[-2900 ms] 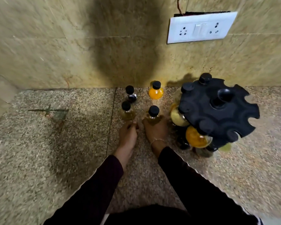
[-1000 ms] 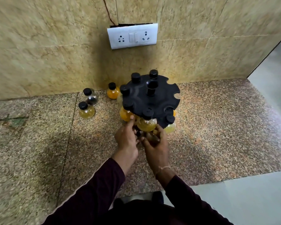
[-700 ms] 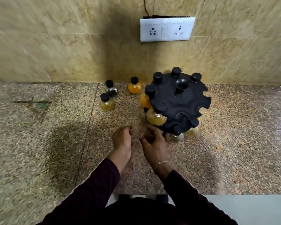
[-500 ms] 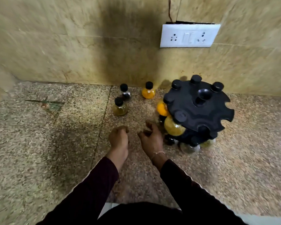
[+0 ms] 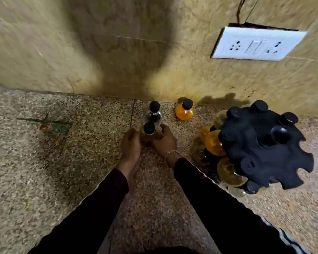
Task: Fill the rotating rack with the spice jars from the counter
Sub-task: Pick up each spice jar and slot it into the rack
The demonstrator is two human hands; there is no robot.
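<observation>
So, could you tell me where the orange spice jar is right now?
The orange spice jar stands by the wall, between the dark jar and the rack.

A home kitchen counter, set against a tiled wall.

The counter [image 5: 62, 171] is speckled granite, meeting beige marble-look wall tiles [image 5: 44, 52]. A white socket plate [image 5: 255, 44] with a switch sits on the wall, a wire running up from behind it. Small round spice jars [image 5: 184, 110] with black caps stand by the wall, and a black rack [image 5: 264, 143] at the right carries more of them, filled with yellow and orange powders. It all looks domestic, not commercial.
</observation>
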